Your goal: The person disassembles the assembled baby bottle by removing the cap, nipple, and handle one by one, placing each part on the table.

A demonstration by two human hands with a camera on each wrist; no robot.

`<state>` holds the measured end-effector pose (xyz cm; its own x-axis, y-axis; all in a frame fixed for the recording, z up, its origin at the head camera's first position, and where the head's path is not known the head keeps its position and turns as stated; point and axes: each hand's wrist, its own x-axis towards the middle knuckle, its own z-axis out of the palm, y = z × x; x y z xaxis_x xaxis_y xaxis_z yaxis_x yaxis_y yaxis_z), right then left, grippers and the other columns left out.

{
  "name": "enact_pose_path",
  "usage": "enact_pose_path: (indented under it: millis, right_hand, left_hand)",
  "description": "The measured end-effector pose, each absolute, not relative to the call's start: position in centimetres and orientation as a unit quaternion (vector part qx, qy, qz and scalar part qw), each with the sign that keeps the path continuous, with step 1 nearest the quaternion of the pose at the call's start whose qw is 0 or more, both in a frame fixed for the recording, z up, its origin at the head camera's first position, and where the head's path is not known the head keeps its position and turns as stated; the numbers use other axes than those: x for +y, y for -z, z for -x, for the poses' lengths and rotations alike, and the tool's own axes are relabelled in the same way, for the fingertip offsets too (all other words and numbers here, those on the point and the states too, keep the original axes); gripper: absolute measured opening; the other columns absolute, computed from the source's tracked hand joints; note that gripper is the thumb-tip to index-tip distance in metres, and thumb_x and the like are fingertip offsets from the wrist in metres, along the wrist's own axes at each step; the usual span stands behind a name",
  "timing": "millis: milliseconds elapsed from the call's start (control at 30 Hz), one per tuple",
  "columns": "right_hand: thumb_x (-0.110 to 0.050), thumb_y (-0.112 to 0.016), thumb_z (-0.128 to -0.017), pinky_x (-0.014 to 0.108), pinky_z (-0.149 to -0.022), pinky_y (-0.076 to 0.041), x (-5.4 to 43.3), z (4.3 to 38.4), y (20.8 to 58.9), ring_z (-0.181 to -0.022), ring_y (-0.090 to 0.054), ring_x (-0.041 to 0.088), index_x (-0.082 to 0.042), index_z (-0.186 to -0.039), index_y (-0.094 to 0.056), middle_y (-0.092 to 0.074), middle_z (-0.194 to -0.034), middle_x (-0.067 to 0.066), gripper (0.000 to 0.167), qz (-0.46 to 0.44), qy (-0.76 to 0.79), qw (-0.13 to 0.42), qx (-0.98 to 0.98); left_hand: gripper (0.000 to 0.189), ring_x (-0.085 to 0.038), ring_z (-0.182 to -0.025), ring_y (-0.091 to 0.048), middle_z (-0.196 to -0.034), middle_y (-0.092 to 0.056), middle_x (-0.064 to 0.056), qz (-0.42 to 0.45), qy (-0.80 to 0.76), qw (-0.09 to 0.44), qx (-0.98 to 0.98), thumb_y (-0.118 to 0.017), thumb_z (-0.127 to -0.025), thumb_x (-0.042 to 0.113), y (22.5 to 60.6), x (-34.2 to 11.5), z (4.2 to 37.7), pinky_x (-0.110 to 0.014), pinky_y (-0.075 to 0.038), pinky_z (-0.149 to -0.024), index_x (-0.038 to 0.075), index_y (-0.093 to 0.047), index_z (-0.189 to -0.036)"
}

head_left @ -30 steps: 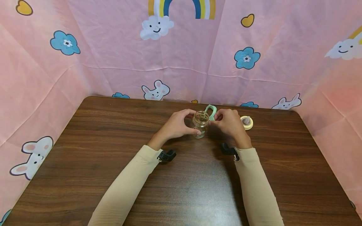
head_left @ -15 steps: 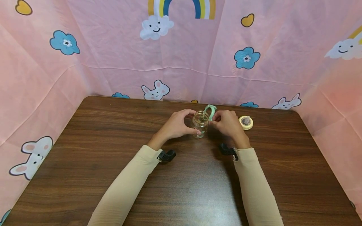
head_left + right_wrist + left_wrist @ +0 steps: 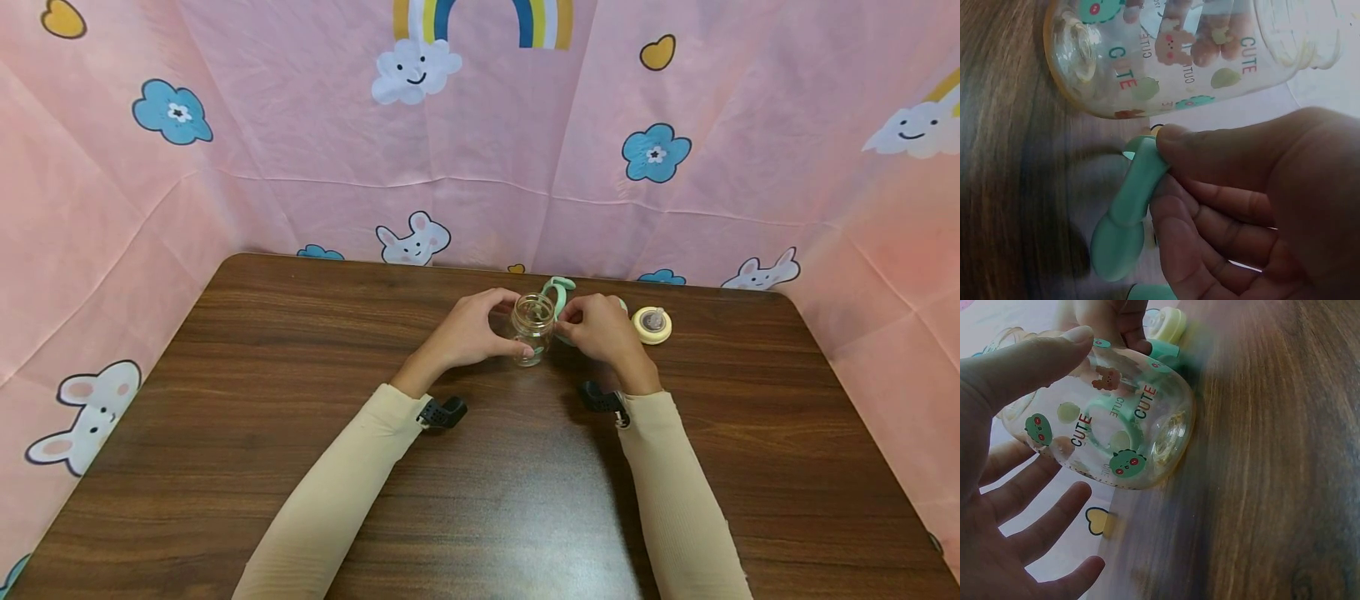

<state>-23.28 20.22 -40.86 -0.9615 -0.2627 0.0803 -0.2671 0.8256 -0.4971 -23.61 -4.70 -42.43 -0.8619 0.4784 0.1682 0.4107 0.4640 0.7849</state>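
A clear baby bottle [image 3: 534,329] with a bare threaded neck stands between both hands in the head view. My left hand [image 3: 480,329] grips it by the side, thumb in front. Printed animal figures and the word CUTE show on its wall in the left wrist view, where several fingers spread away from the bottle. My right hand [image 3: 600,329] pinches a mint-green bottle handle [image 3: 1135,184] between thumb and fingers, right beside the bottle. Part of the handle [image 3: 557,289] curves up behind the bottle; the rest is hidden by the right hand.
A pale yellow bottle collar with a teat [image 3: 651,325] lies right of my right hand. The brown wooden table [image 3: 480,500] ends at the back against a pink printed cloth [image 3: 510,133], which also hangs at both sides.
My right hand has shifted slightly left, and the green handle has turned a little in it. Some green now shows behind that hand's right side. The left hand and bottle have stayed put.
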Motion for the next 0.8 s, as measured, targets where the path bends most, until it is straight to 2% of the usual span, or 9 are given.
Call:
enact_pose_path:
  millis: [333,567,800]
  right_hand:
    - [-0.017,-0.080,-0.100,0.045,-0.079,-0.056,20.2,23.4,40.8,-0.078,-0.069,0.023,-0.005,-0.096,-0.085,-0.079,-0.084,0.002,0.014,-0.140,-0.263,0.001,-0.955]
    - [-0.025,-0.078,-0.102,0.045,-0.078,-0.056,20.5,23.2,40.4,-0.084,-0.069,0.027,-0.005,-0.102,-0.086,-0.080,-0.090,0.004,0.021,-0.130,-0.271,0.004,-0.954]
    - [-0.023,-0.078,-0.102,0.045,-0.078,-0.057,21.1,22.5,39.0,-0.086,-0.071,0.026,-0.005,-0.104,-0.084,-0.080,-0.093,0.007,0.019,-0.142,-0.298,0.018,-0.944]
  left_hand:
    - [0.076,-0.026,-0.127,-0.067,-0.134,-0.074,-0.008,-0.258,-0.450,0.039,0.854,-0.104,-0.078,0.031,42.4,-4.8,23.5,-0.048,-0.050,-0.112,0.009,-0.069,-0.142]
    - [0.084,-0.025,-0.129,-0.066,-0.140,-0.070,-0.006,-0.259,-0.459,0.046,0.849,-0.103,-0.078,0.032,42.6,-4.8,23.6,-0.048,-0.050,-0.112,0.010,-0.064,-0.148]
    - [0.084,-0.021,-0.138,-0.057,-0.151,-0.059,-0.002,-0.244,-0.466,0.032,0.850,-0.095,-0.085,0.046,42.4,-4.7,23.3,-0.046,-0.045,-0.117,0.015,-0.059,-0.154]
